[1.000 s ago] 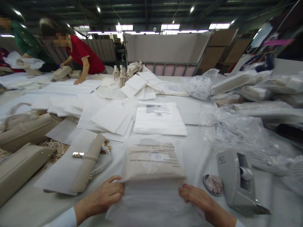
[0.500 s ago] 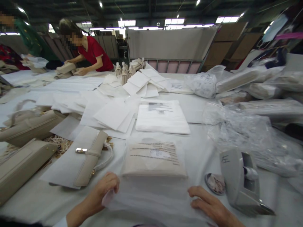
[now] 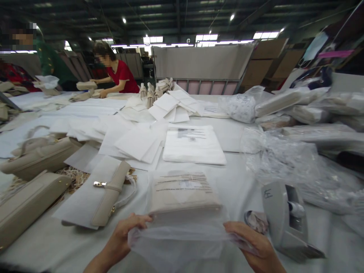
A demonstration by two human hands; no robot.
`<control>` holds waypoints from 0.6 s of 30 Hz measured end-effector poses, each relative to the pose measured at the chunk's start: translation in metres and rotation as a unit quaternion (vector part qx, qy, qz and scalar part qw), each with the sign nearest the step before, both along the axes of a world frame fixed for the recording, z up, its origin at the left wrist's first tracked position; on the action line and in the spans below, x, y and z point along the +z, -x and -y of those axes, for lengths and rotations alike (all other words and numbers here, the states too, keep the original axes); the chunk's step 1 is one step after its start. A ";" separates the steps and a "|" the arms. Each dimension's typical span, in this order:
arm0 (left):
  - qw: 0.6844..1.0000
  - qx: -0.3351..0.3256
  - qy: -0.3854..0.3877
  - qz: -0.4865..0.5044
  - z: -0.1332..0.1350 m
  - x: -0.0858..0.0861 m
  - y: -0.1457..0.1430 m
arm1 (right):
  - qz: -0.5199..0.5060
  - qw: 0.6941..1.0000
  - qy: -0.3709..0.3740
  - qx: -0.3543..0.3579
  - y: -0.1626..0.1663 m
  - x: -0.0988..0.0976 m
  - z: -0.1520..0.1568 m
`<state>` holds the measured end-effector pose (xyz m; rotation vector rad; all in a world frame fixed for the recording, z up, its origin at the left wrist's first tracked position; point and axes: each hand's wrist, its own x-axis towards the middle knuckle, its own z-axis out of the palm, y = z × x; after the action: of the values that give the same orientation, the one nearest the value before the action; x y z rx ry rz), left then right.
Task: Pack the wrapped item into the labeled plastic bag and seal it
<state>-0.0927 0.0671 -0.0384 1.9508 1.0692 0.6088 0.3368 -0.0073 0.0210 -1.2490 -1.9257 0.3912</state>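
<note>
Both hands, left hand [image 3: 125, 237] and right hand [image 3: 253, 244], have lifted the plastic bag [image 3: 182, 235] flap

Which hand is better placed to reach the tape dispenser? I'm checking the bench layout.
Probably the right hand: it grips the plastic bag beside the tape dispenser; the left hand is across the bag.

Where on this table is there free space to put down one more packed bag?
Bare cloth lies between the printed white stack and the crumpled plastic, beyond the tape dispenser. The left side is crowded with beige handbags and white sheets.
</note>
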 end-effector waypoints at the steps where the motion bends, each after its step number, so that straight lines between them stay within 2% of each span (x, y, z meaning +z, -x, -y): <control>1: 1.000 0.005 -0.013 -0.005 0.001 0.000 0.000 | 0.002 1.000 -0.012 0.011 0.000 0.001 0.001; 4: 0.997 0.030 -0.065 0.041 0.001 0.005 -0.005 | -0.023 0.999 -0.011 0.023 0.006 0.009 -0.001; 7: 0.980 0.127 -0.110 0.105 -0.001 0.015 -0.022 | -0.083 0.996 0.007 -0.034 0.018 0.019 -0.013; 10: 0.936 0.287 -0.073 0.188 -0.006 0.019 -0.044 | -0.109 0.992 0.011 -0.066 0.027 0.024 -0.024; 12: 0.903 0.361 -0.040 0.231 -0.009 0.019 -0.057 | -0.141 0.986 0.009 -0.093 0.030 0.022 -0.028; 15: 0.881 0.404 -0.016 0.247 -0.012 0.020 -0.068 | -0.232 0.955 0.069 -0.174 0.032 0.018 -0.031; 18: 0.853 0.461 0.007 0.246 -0.008 0.022 -0.071 | -0.238 0.928 0.086 -0.275 0.038 0.021 -0.034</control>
<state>-0.0215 0.0748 -0.0161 1.0445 1.6091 1.5058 0.2987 0.0271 0.0424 -1.5714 -1.0937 0.5144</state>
